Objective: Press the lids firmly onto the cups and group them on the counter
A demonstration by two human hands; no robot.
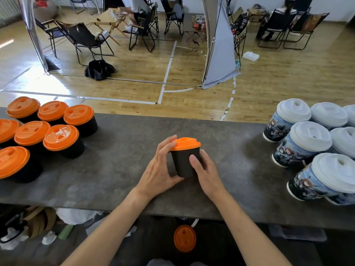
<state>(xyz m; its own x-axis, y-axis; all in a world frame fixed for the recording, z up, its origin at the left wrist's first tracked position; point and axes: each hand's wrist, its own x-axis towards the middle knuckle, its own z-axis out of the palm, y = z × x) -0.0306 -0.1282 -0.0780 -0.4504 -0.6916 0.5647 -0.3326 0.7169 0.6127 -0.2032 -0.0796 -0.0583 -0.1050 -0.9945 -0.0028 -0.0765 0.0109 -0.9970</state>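
Nearest you, below the bench (115, 169) edge, lies a spare lid (184, 238). Your left hand (160, 170) and right hand (206, 172) both grip the black cup (182, 164), which stands mid-bench, with fingers (164, 148) curled round its sides. The left ones touch the rim of its orange lid (186, 144). Orange-lidded cups (61, 137) cluster at your left and white-lidded cups (307, 138) at your right. Beyond, chairs (84, 38) stand on the wooden floor (134, 87).
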